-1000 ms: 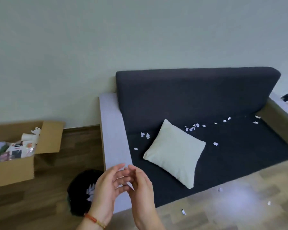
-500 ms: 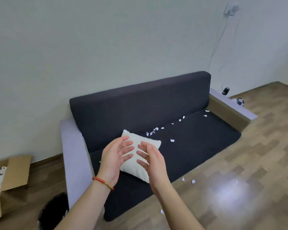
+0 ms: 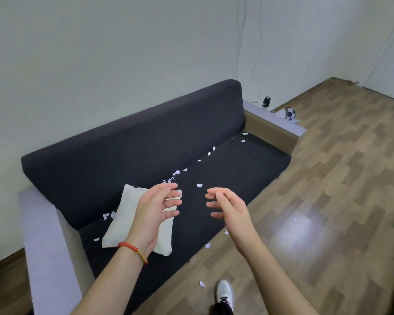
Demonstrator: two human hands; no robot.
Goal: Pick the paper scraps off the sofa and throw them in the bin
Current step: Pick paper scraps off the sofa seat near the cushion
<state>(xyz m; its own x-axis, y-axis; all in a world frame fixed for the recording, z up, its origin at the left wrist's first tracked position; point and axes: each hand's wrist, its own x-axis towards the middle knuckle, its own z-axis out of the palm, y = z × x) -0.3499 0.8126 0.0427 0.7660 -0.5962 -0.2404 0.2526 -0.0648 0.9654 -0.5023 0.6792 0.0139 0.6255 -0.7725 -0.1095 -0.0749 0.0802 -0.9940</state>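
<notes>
**A:** Hands, two. Left hand [image 3: 156, 206]: raised above the cushion [image 3: 132, 220], fingers spread and loosely bent, holding nothing. Right hand [image 3: 228, 206]: raised over the front of the seat, fingers relaxed, likewise holding nothing. Red bracelet [image 3: 132, 248] on the left wrist.

**B:** Paper scraps, location?

**A:** Item: a loose trail [image 3: 176, 172] along the seat where it meets the backrest of the sofa [image 3: 127, 144], running to the far armrest. Item: one single scrap [image 3: 199, 185] mid-seat, just beyond the fingertips. Item: a few [image 3: 106, 215] behind and beside the cushion. Item: several on the floor [image 3: 328, 178], outside the task's wording. Bin: not in view.

**B:** Handling advice?

**A:** Judged best: take the mid-seat scrap first, being nearest. Pinch each piece with thumb and forefinger, then bank it in the other palm, cupped, so one trip to the bin serves many. Lift the cushion to check beneath. Scraps look light; move slowly, lest the draught scatter them.
</notes>
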